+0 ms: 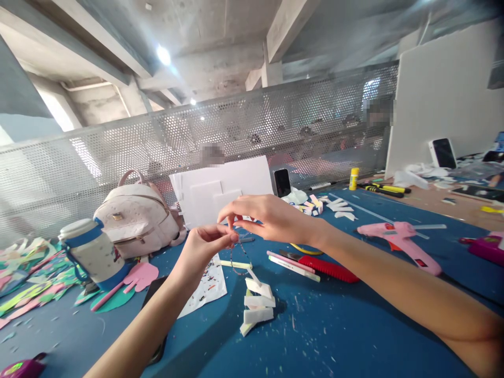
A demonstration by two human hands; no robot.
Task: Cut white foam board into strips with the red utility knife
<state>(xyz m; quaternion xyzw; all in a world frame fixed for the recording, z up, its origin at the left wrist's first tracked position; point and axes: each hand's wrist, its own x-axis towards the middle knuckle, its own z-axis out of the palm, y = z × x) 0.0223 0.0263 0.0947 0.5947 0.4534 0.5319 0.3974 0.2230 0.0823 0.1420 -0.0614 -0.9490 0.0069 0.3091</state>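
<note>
Both hands are raised above the blue table (315,325), fingertips meeting. My left hand (205,247) pinches the top of a thin wire loop (238,260) that hangs below it. My right hand (268,218) is closed in a pinch on the same loop from the right, with something small and red at its fingertips. Below the hands lies a small stack of white foam pieces (258,307).
A pink glue gun (401,241) lies at the right. A red-handled knife (326,269) and pens (293,265) are under my right forearm. A pink backpack (136,218), a blue-and-white jug (94,254), white foam boards (224,191) and coloured paper scraps (27,278) sit to the left.
</note>
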